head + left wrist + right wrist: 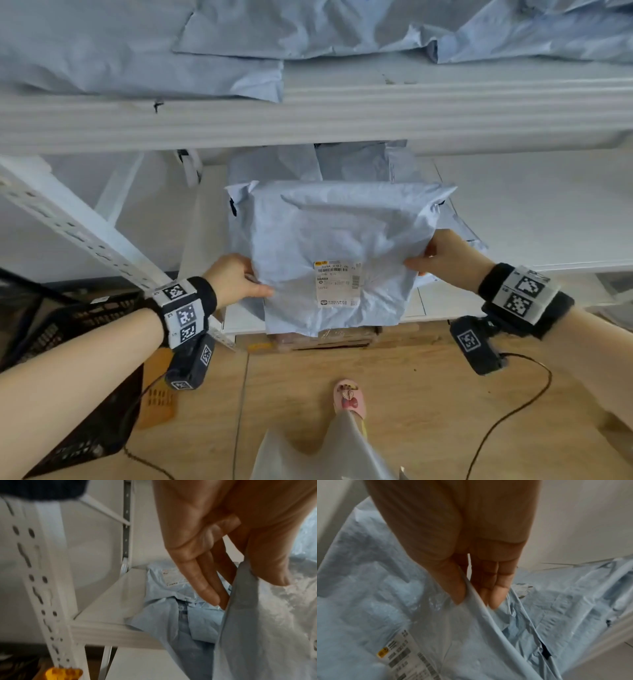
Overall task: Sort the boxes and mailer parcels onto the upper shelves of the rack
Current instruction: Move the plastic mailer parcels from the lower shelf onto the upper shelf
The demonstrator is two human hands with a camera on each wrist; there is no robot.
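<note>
Mailer [329,240], label [337,283] up, above a lower shelf [513,205]; left hand [233,281] pinches its left edge, right hand [445,257] pinches its right edge.

Soft, even, cool light fills the head view; shadows are faint, the darkest lying under the upper shelf beam [308,120]. Straight rack members bow toward the frame edges, a wide-angle effect. Fine detail is smeared throughout, and the print on the shipping label [337,284] is unreadable. In both wrist views the near hand looms large, dim and unfocused. The perforated upright [39,582] streaks with motion blur, and pale glare whitens the mailer film [368,588].
</note>
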